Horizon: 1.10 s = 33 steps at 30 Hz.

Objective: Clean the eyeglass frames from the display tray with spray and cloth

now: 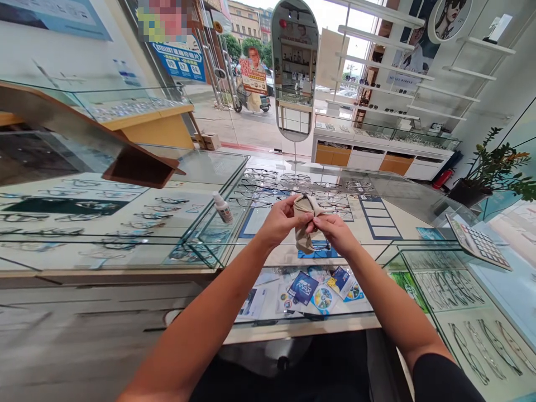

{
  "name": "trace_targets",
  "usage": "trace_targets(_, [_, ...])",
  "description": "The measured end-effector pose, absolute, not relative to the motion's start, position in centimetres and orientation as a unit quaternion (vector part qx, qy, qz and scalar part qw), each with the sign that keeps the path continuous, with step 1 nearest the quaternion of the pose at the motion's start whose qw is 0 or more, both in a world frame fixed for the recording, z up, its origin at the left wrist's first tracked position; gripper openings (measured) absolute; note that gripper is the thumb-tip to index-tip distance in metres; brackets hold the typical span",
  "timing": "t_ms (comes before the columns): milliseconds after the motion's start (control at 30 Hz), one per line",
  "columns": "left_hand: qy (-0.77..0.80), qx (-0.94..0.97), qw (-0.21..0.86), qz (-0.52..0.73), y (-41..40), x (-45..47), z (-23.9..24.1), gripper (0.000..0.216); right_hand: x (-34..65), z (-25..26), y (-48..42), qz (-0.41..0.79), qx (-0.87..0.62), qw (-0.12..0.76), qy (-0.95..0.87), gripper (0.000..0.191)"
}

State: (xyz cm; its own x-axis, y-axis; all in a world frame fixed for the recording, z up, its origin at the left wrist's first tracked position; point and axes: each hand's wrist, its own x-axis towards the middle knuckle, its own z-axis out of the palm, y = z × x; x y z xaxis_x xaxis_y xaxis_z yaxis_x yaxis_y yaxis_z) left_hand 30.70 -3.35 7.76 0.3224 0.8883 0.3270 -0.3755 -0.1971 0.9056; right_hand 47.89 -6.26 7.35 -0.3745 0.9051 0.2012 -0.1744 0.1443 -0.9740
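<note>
Both my hands meet above the glass counter [268,167]. My left hand [281,222] pinches a beige cloth [303,223] that is wrapped over a pair of dark-framed glasses [322,244]. My right hand [335,233] is closed on the same cloth and glasses from the right side. Only a thin part of the frame shows below the cloth; the lenses are hidden.
A small white spray bottle [222,207] stands on the counter left of my hands. A calculator [477,242] lies at the right. Glass cases hold several eyeglass frames [288,184] and leaflets [307,287]. A tall oval mirror [294,67] stands behind, and a potted plant [496,167] at far right.
</note>
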Motion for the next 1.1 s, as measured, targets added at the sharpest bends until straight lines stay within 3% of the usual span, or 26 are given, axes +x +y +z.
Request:
trace_targets(167, [0.273,0.557,0.546,0.563,-3.9,31.1,8.0,0.053,47.0,7.0,-6.6,0.588,-0.305,0.453,-0.597,0.050])
trace_targets(433, [0.203,0.555,0.625,0.510,-3.1,30.9,8.0,0.051,48.4,8.2,-6.2,0.546,-0.343,0.494,-0.583,0.044])
trace_targets(833, [0.293,0.523,0.550,0.582,-4.7,31.9,8.1,0.060,46.0,6.6,-7.3,0.585,-0.318,0.468,-0.581,0.052])
trace_targets(1100, [0.234,0.398,0.628,0.627,-1.4,32.1,6.8,0.056,47.6,7.6,-6.1,0.524,-0.343,0.558,-0.545,0.047])
